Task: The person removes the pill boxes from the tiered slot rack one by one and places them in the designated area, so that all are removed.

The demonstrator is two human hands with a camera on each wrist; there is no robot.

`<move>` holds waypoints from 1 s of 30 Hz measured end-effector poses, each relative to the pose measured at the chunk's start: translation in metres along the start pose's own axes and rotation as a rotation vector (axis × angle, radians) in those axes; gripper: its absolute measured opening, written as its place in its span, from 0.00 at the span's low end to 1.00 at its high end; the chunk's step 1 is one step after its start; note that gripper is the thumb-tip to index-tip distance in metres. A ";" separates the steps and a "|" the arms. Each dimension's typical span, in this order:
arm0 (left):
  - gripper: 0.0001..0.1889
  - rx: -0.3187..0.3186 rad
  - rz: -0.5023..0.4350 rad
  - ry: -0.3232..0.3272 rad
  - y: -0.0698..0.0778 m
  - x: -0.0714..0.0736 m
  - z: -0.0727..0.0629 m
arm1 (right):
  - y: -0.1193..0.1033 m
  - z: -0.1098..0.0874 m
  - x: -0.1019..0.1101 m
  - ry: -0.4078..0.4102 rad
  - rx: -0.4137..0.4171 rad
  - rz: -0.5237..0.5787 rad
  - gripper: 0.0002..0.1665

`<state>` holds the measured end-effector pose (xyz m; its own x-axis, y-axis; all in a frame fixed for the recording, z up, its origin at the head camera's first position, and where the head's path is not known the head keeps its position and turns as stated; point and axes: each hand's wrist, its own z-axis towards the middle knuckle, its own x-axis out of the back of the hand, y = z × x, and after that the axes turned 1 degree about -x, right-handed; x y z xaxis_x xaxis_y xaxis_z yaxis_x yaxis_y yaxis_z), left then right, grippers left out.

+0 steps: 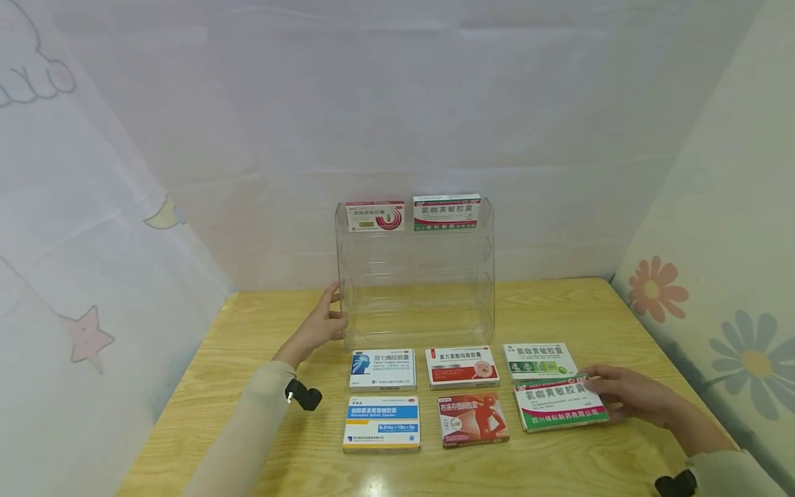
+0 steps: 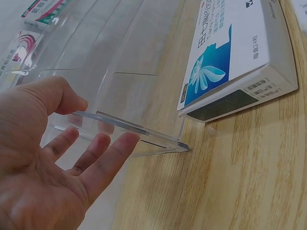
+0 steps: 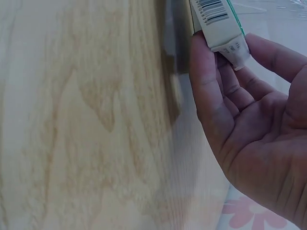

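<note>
At the back of the wooden table stands a clear acrylic display rack (image 1: 419, 304) with stepped tiers. My left hand (image 1: 319, 324) holds its left side edge low down, thumb (image 2: 72, 100) on one face and fingertips (image 2: 127, 143) against the other. On the right, my right hand (image 1: 627, 397) pinches the right end of a green-and-white medicine box (image 1: 562, 404), which is slightly tilted and partly covers another white-and-green medicine box (image 1: 539, 360). In the right wrist view the pinched box's barcoded end (image 3: 216, 19) shows between thumb and fingers.
A red-and-white box (image 1: 375, 217) and a green-and-white box (image 1: 447, 212) stand in the rack's top tier. Before the rack lie a blue-and-white box (image 1: 382, 369), a red-and-white box (image 1: 462, 366), a blue-striped box (image 1: 381, 424) and a red box (image 1: 473, 420).
</note>
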<state>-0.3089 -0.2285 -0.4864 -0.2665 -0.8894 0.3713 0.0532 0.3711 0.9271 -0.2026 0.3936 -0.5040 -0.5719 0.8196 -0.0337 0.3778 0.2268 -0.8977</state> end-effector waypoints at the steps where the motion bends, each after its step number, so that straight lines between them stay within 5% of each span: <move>1: 0.47 0.004 -0.003 -0.003 0.000 0.000 0.000 | 0.001 0.000 0.000 0.012 -0.005 -0.017 0.22; 15: 0.48 -0.003 -0.007 0.012 0.002 -0.002 -0.003 | 0.003 -0.002 -0.003 0.100 -0.070 -0.218 0.35; 30: 0.48 0.012 -0.017 0.009 0.005 -0.002 -0.004 | -0.035 -0.020 0.000 0.115 -0.148 -0.336 0.37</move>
<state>-0.3041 -0.2259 -0.4819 -0.2585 -0.8982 0.3556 0.0373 0.3586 0.9327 -0.2014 0.3960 -0.4642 -0.5996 0.7384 0.3086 0.2889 0.5592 -0.7770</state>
